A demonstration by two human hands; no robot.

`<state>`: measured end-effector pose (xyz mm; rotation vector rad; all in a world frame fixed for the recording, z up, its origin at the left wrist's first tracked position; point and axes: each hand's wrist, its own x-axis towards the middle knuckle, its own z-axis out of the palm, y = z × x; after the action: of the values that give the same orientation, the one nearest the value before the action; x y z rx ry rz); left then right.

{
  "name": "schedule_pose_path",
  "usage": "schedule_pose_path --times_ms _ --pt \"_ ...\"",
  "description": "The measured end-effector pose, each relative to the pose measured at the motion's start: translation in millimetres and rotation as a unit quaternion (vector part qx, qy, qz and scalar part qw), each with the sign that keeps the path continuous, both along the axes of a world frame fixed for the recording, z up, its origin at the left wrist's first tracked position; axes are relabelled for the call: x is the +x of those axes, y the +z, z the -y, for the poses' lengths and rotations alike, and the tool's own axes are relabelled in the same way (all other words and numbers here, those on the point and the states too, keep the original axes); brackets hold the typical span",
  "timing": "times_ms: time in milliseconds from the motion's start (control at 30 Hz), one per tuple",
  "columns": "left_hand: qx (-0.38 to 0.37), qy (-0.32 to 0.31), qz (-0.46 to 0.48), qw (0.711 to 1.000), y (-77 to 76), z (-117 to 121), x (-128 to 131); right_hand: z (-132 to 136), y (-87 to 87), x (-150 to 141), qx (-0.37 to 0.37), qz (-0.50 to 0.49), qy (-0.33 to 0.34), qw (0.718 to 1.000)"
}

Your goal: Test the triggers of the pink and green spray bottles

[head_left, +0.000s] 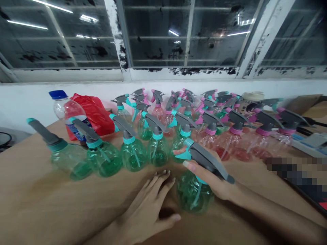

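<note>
The person's right hand [218,186] grips a green spray bottle [187,195] around its neck, in front of a row of green and pink bottles [133,158] on a wooden table [102,204]. Beside it, the left hand [150,206] is palm-down, fingers open and slightly spread.

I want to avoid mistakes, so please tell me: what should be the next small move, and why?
Probably, ease the transparent green plastic spray bottle with grey-teal head toward the similar green bottles: the right hand holds it, and it is nearer the viewer than their row.
</note>
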<state>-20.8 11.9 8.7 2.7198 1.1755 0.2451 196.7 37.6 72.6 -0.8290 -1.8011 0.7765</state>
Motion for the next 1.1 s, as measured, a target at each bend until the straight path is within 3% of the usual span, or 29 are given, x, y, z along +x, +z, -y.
schedule_pose_path --times_ms 667,833,1100 --pt "0.014 -0.005 -0.009 1.0 2.6 0.1 1.8 1.7 0.4 0.8 0.017 -0.001 -0.002 1.0" --pt "0.012 -0.01 -0.002 1.0 3.4 0.8 1.5 0.6 -1.0 1.3 -0.005 -0.024 0.031 0.999" --pt "0.01 -0.011 0.002 1.0 6.1 0.5 2.0 2.2 1.5 1.2 -0.018 0.016 0.008 1.0"
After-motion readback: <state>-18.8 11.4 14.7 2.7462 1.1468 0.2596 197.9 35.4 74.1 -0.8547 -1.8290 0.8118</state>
